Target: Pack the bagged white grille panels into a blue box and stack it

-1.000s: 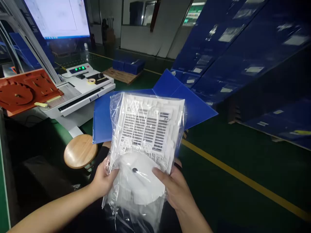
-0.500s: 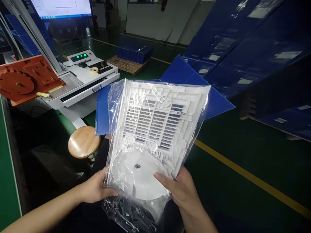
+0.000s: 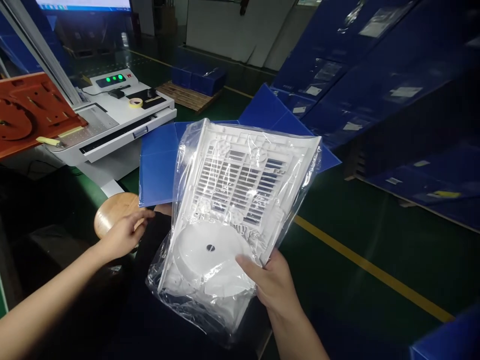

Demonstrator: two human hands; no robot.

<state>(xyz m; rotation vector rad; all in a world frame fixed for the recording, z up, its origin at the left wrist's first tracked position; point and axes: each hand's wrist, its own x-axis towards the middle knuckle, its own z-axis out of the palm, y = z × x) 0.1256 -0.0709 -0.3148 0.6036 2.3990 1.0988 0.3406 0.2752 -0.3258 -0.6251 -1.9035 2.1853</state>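
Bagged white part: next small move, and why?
I'd probably bring the left hand to the left edge of the bagged white part. Only the right hand grips it, low on the right side with the thumb over the disc; the left is off it, in front of the wooden stool in this view.

The person's R hand (image 3: pixel 277 280) has most fingers hidden behind the bagged white panel (image 3: pixel 221 215), which also blocks part of the blue sheet (image 3: pixel 157 165). L hand (image 3: pixel 125 235) partly covers the stool (image 3: pixel 112 212). Monitor (image 3: pixel 86 5) top, far L, & orange pc. (image 3: pixel 41 107), L, cut off; near R blue box (image 3: pixel 446 340) cropped. Label (image 3: pixel 406 92) txt, far R, too small to read.
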